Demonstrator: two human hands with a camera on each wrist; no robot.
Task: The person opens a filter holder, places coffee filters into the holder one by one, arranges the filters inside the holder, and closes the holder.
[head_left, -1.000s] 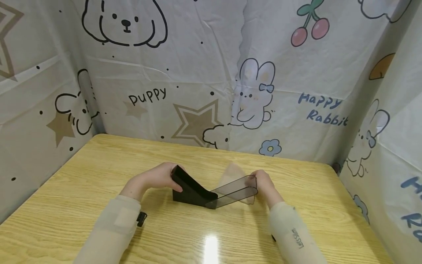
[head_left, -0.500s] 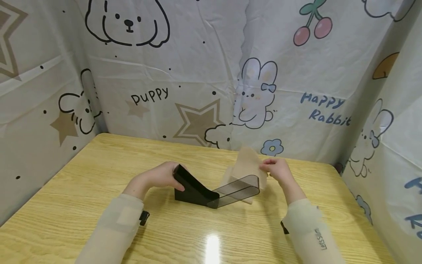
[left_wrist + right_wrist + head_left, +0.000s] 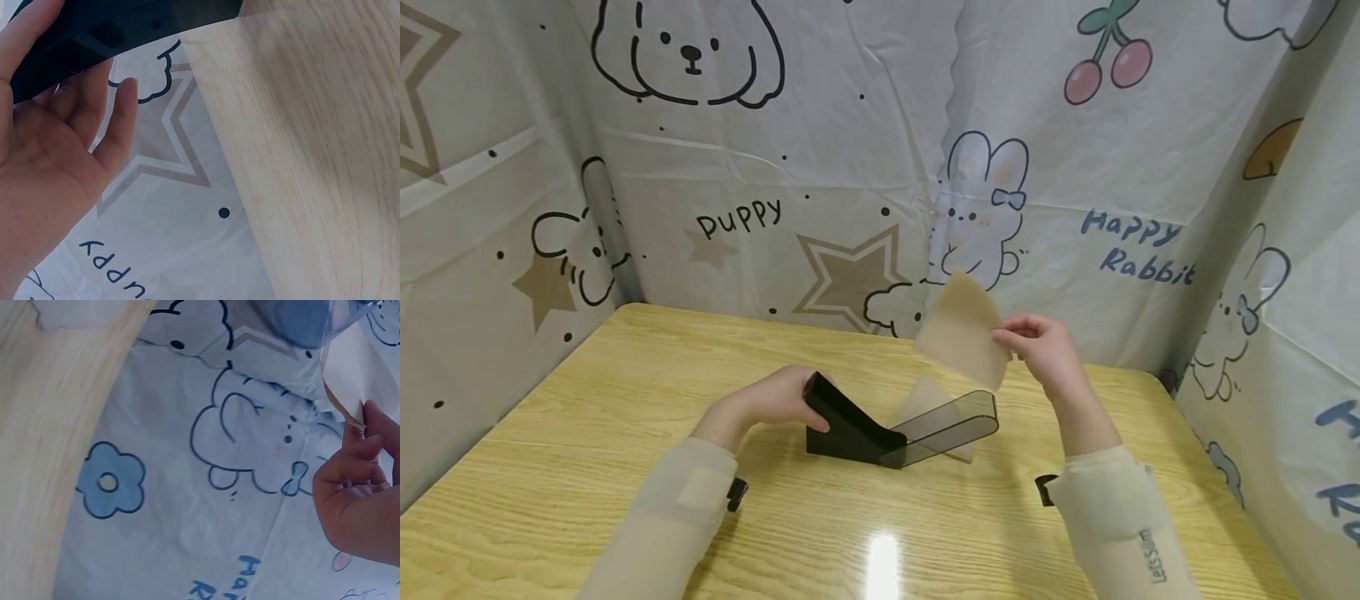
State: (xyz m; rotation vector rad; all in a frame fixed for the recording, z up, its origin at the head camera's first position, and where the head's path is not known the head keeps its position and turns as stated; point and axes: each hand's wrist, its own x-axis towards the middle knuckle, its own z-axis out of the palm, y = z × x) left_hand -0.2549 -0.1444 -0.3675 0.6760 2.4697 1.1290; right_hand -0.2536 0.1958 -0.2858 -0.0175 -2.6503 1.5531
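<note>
Head view: paper (image 3: 962, 333), pinched by right hand (image 3: 1047, 352), has been raised above holder (image 3: 850, 437), which is gripped by left hand (image 3: 782, 396); separation from other paper (image 3: 923, 397), seen behind holder, seemingly achieved.

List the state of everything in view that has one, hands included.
Left hand: gripping the black holder.
Black holder: held, its clear part sloping upward.
Right hand: pinching the upper paper.
Upper paper: held up off the table; sheet count unclear.
Lower paper: behind the clear part, partly seen through it.
Backdrop: hanging, creased.
</note>
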